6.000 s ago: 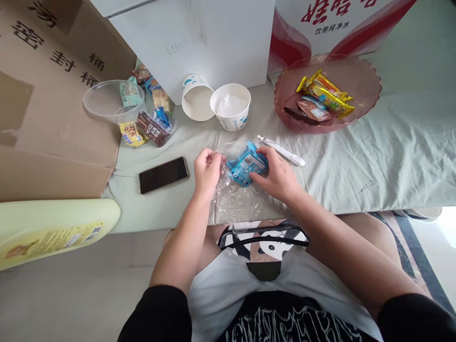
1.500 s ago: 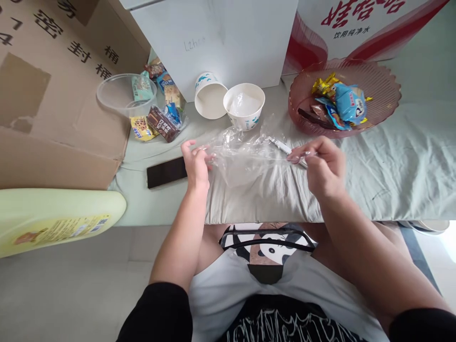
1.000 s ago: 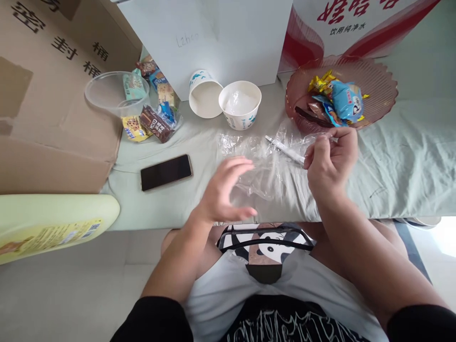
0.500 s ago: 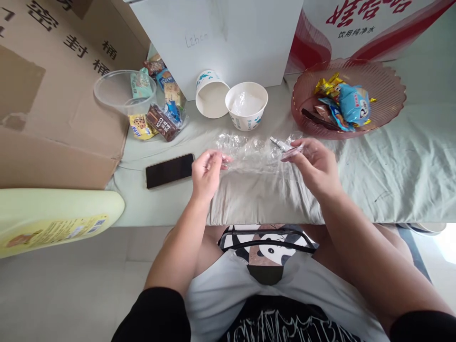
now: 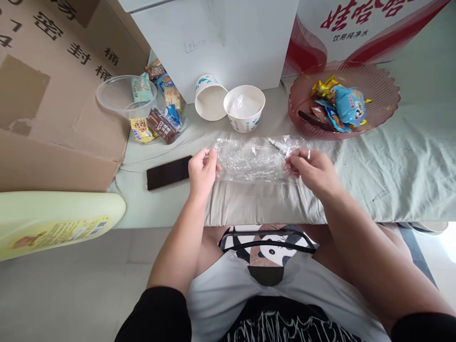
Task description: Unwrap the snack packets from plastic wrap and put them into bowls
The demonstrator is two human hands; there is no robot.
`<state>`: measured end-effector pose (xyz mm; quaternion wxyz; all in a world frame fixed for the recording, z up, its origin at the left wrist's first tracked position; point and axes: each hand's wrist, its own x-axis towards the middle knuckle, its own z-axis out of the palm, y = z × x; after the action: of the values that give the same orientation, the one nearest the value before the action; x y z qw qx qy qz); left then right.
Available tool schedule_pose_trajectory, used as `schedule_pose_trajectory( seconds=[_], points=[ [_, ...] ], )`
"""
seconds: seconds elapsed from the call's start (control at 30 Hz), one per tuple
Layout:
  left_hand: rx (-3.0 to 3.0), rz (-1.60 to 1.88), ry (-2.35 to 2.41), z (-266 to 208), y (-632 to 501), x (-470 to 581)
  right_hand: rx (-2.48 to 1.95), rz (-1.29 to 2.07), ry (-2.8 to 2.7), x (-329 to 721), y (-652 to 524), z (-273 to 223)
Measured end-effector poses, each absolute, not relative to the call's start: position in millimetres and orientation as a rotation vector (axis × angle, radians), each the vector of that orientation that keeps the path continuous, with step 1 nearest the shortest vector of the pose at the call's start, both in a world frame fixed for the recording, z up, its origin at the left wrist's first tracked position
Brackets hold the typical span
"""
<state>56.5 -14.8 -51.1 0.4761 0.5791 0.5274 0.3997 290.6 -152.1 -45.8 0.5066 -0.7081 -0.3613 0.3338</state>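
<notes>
A clear plastic bag [image 5: 249, 159], crinkled and shiny, is stretched flat between my two hands above the cloth. My left hand [image 5: 204, 168] pinches its left end between thumb and fingers. At the right end, my right hand [image 5: 313, 171] grips the plastic with fingers closed. A small silvery-white strip [image 5: 277, 144] shows by the bag's upper right part; whether it lies under or inside the plastic I cannot tell. Just beyond the bag stands a white paper bowl [image 5: 244, 121] with clear plastic in it, and a second paper bowl [image 5: 207, 84] lies on its side against the white box.
A phone [image 5: 167, 174] lies left of my left hand. Wrapped snacks [image 5: 166, 126] and a clear plastic tub [image 5: 107, 97] sit by the cardboard box [image 5: 71, 109]. To the right is a pink scalloped bowl [image 5: 384, 104] holding snack packets. A yellow-green bottle [image 5: 64, 209] is at left.
The bag has been drawn out wider and flatter between my hands. My left hand has moved slightly left, and my right hand has shifted a little downward on the plastic.
</notes>
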Motion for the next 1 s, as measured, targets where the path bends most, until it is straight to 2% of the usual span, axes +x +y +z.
schedule_pose_trajectory(
  seconds=[0.17,0.33,0.4,0.63,0.8,1.0],
  points=[
    [1.444,0.992,1.297,-50.9,-13.3,56.5,-1.745,0.763,-1.024,297.2,-154.7,-50.5],
    [1.507,0.997,1.296,-50.6,-13.3,54.4,-1.849,1.003,-1.111,299.3,-159.7,-45.3],
    [1.545,0.993,1.295,-51.0,-13.3,54.2,-1.878,0.99,-1.165,298.1,-161.6,-41.1],
    [1.507,0.993,1.266,-52.0,-15.7,58.7,-1.951,0.422,-1.398,301.7,-163.5,-52.5],
    [1.561,0.974,1.267,-53.8,-15.4,60.9,-1.976,0.222,-1.321,305.8,-163.7,-65.4],
    [1.747,0.95,1.286,-56.7,-11.4,58.6,-1.811,-0.026,-1.28,304.3,-165.7,-55.7]
  ],
)
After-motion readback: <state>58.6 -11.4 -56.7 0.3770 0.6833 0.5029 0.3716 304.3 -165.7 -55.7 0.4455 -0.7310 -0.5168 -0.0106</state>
